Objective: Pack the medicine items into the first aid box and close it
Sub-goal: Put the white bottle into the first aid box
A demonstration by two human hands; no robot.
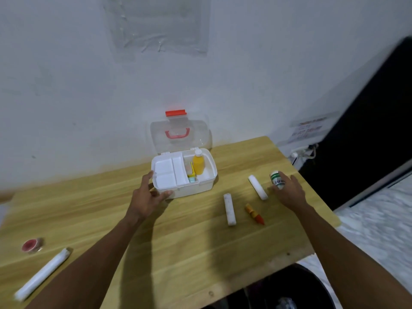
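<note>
Resting on: a light wooden table (189,241) set against a white wall (66,74), the white plastic first aid box (196,186) stands near the far edge.
Lid: the clear hinged lid (178,134) stands upright behind the box, with a red carry handle (177,133) and a red latch (176,113) at its top.
Inside the box: a white divided tray (169,172) fills the left part; in the open right part a yellow bottle with a white cap (198,163) stands upright, with small coloured packets (191,176) just beside it on the left.
Left hand: the left hand (148,197) is spread open against the near left corner of the box, thumb at the front wall, fingers up by the rim.
Right hand: the right hand (289,192) is closing around a small white bottle with a green label (277,180) at the right side of the table; whether the bottle is lifted off the wood cannot be told.
Loose, right of the box: a white roll (258,187) lies just beside the right hand, a second white roll (230,209) nearer, and a small yellow and red tube (254,214) between them.
Loose, near left: a long white wrapped roll (42,274) and a small red round container (31,245), well apart from the box.
</note>
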